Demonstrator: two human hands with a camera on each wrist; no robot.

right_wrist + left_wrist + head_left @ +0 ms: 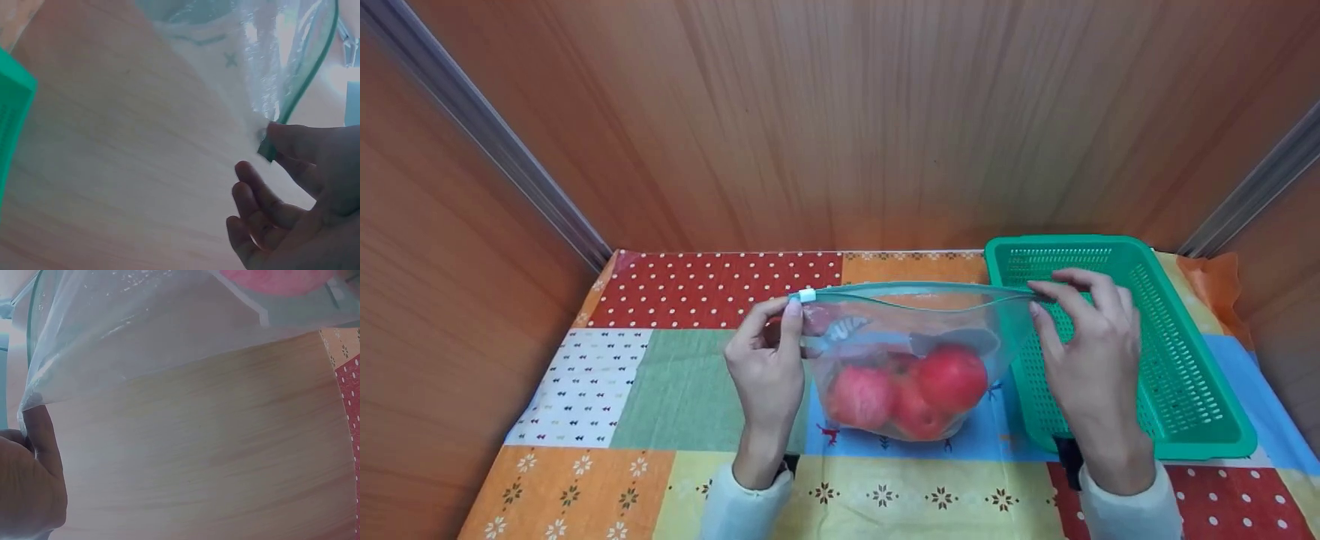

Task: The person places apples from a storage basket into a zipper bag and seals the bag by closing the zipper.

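A clear zip bag (885,322) with a green seal strip hangs between both hands, several red apples (952,377) gathered at its bottom. My left hand (769,360) pinches the bag's top left corner, right by the white slider (807,295). At the opposite top corner, my right hand (1091,352) pinches the end of the green strip between thumb and index finger, its other fingers apart from the bag. The bag's mouth gapes slightly along the strip. In the right wrist view the green strip end (266,151) sticks out below the right hand's (304,180) pinch.
A green plastic basket (1200,390) stands on the right, partly under my right hand. A patchwork cloth (697,390) covers the table. Wood-grain panels (825,135) close off the back and both sides. An orange piece of material (1215,292) lies beyond the basket's right edge.
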